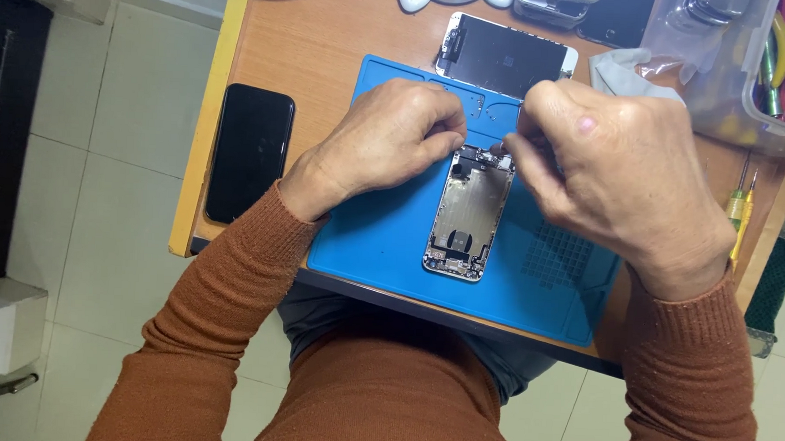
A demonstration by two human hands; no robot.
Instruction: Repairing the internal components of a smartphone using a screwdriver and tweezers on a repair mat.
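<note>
Item: opened silver phone chassis [468, 217], flat on blue silicone mat [382, 246].
Left hand [396, 137]: fingers curled together, touching chassis top edge.
Right hand [606, 168]: fingers pinched at same edge; grip contents hidden.

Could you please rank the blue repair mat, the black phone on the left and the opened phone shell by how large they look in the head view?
1. Blue repair mat, clearly largest.
2. Black phone and opened phone shell: they look alike in size, and the hands cover the shell's top end, so I would not rank them.
</note>
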